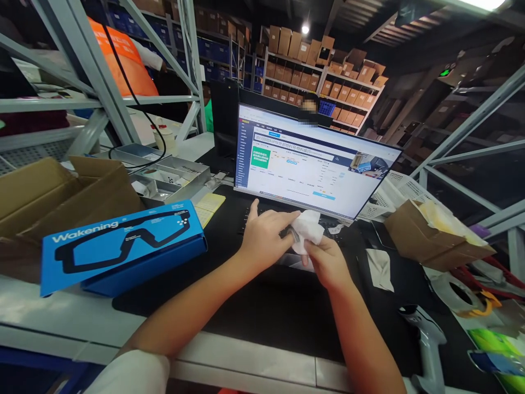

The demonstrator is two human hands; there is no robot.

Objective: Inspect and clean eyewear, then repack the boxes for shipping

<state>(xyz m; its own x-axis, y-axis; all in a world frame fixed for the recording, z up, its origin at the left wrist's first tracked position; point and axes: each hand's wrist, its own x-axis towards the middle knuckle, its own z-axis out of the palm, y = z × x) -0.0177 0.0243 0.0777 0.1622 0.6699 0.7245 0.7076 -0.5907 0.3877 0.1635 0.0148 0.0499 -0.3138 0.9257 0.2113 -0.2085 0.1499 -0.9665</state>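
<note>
In front of the monitor [307, 169], above the black mat [270, 312] that covers the middle of the bench, both hands are engaged with a crumpled white tissue [310, 227]. The left hand [266, 235] has its thumb and forefinger brought in against the tissue's left side, gripping it, while one other finger stands raised away from them. The right hand [326, 257] pinches the tissue's lower right portion between thumb and fingers. A small greyish patch is noted at the tissue's left edge; whether it is a separate item cannot be determined. Part of a keyboard [247, 219] is visible behind the left hand, below the screen, which is lit and displays a software page. To the left, a blue box [131, 241] marked "Wakening", bearing an outline of glasses, stands with its printed panel tilted; an open cardboard box [69, 202] is behind it. A yellow pad [210, 208] lies between the blue box and the monitor. To the right, a folded off-white cloth [379, 269] rests on the dark surface, with a handheld scanner [426, 345] nearer the bench edge and a roll of tape [457, 293] farther right. Beyond the metal frame at left, a person in orange [123, 60] is partly visible.
</note>
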